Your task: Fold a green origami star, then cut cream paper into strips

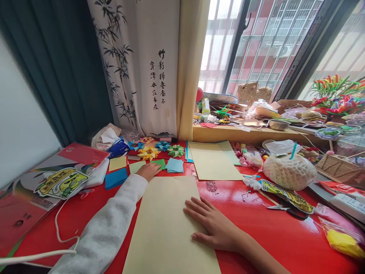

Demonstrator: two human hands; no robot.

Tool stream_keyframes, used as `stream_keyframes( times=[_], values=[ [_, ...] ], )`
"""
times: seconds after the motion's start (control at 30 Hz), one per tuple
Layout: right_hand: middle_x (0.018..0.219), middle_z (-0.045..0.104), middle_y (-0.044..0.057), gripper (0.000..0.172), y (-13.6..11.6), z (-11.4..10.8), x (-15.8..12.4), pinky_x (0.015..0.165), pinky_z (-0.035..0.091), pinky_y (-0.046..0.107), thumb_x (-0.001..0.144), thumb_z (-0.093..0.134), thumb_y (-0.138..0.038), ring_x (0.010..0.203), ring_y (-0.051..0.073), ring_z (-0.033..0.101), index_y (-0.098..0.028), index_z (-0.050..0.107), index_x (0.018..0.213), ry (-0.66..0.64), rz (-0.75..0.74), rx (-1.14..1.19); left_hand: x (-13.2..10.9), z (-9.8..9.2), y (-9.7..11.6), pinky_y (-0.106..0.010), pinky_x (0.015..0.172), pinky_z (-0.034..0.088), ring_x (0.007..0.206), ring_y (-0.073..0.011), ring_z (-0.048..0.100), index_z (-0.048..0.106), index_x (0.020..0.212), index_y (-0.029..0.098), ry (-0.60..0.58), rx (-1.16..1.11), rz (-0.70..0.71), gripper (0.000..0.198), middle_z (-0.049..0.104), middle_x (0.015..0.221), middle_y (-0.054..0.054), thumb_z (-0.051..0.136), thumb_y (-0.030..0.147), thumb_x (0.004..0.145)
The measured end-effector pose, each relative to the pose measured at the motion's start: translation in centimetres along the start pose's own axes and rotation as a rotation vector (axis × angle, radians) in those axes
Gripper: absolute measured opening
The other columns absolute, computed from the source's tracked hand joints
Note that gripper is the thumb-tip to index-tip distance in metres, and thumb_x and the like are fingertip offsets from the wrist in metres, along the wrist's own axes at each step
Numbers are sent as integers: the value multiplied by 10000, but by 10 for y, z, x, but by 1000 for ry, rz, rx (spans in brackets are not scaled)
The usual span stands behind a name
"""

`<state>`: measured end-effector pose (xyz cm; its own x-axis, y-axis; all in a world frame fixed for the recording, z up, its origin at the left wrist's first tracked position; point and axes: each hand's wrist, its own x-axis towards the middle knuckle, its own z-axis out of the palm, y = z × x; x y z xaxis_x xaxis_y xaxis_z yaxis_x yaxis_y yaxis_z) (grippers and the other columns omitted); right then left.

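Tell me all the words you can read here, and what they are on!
Curtain: black brush-written Chinese characters in three columns beside the bamboo; I cannot make them out surely enough to quote.
Yellow sticker on the left: big lettering, too warped to read.
Yellow packet by the scissors: print too small.
White box at the right edge: print too blurred.
Bottle on the sill: label too small.

- Pale yellow sheet [168,224]: the near end is cut off by the bottom edge.
- Left hand [148,170]: fingertips lie out of sight among small paper squares [142,166] (contact cannot be confirmed).
- Right hand [212,224]: the forearm leaves the picture at the bottom edge.
- Scissors [288,210]: partly covered by a printed wrapper [285,194].
- Windowsill items [228,114]: too small to identify.
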<state>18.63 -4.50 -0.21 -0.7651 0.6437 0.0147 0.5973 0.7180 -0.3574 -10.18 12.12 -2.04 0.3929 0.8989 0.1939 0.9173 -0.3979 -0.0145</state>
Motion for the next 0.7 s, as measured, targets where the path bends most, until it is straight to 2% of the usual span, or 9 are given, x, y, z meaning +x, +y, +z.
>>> stream_keyframes(
  times=[0.1, 0.17, 0.23, 0.3, 0.4, 0.47, 0.5, 0.6, 0.7],
  values=[
    [1414, 170, 3, 636, 1, 1, 1, 1054, 84, 444, 793, 358, -555, 1298, 231, 90, -268, 205, 1340, 7, -2, -3, 3, -4, 5, -372, 803, 421, 1049, -266, 492, 496, 1162, 172, 1, 41, -23, 366, 522, 1171, -152, 327, 302, 864],
    [1412, 180, 4, 633, 1, 2, 1, 1054, 91, 438, 793, 360, -553, 1297, 231, 99, -269, 211, 1339, 17, -1, -5, -1, -15, 8, -380, 884, 374, 1133, -261, 421, 466, 1188, 162, 7, 53, -22, 375, 467, 1240, -143, 348, 297, 859],
    [1410, 187, 2, 625, 1, 3, 1, 1054, 96, 437, 796, 355, -553, 1296, 230, 107, -275, 213, 1338, 23, 2, -14, -19, -33, 13, -376, 955, 309, 1194, -250, 349, 439, 1208, 130, 11, 54, -14, 393, 427, 1280, -137, 369, 281, 852],
    [1411, 187, 3, 617, 1, 3, 0, 1052, 100, 439, 800, 345, -554, 1295, 228, 115, -278, 214, 1336, 23, 4, -26, -53, -52, 21, -339, 936, 343, 1138, -215, 427, 458, 1191, 125, -11, 44, 0, 368, 501, 1215, -117, 319, 221, 865],
    [1418, 160, 20, 617, 0, 3, 0, 1050, 109, 436, 803, 329, -561, 1293, 223, 129, -271, 218, 1336, 24, 10, -52, -125, -70, 40, -297, 918, 377, 1110, -161, 467, 437, 1209, 225, -107, -83, 118, 371, 510, 1220, -37, 300, 194, 866],
    [1418, 159, 27, 617, 0, 3, -1, 1049, 115, 435, 804, 320, -565, 1291, 219, 141, -265, 225, 1335, 30, 13, -70, -171, -76, 50, -311, 920, 379, 1182, -198, 394, 420, 1223, 286, -220, -184, 311, 396, 429, 1298, -26, 419, 334, 830],
    [1416, 172, 27, 614, 0, 3, -1, 1049, 118, 435, 805, 316, -566, 1290, 216, 146, -265, 229, 1333, 31, 13, -79, -190, -78, 52, -318, 917, 381, 1213, -223, 342, 337, 1278, 293, -273, -226, 374, 525, 339, 1354, -43, 479, 404, 785],
    [1405, 213, 23, 608, 0, 5, -1, 1048, 127, 432, 807, 310, -566, 1288, 210, 151, -264, 240, 1330, 38, 16, -99, -221, -85, 52, -350, 931, 361, 1239, -245, 278, 262, 1304, 335, -326, -334, 421, 673, 272, 1380, -40, 561, 444, 710],
    [1404, 215, 26, 603, 1, 7, -1, 1047, 132, 436, 810, 310, -560, 1288, 213, 153, -262, 241, 1330, 45, 22, -108, -226, -90, 47, -373, 932, 356, 1236, -248, 279, 287, 1286, 365, -359, -392, 414, 665, 298, 1368, -30, 600, 372, 699]
  ],
)
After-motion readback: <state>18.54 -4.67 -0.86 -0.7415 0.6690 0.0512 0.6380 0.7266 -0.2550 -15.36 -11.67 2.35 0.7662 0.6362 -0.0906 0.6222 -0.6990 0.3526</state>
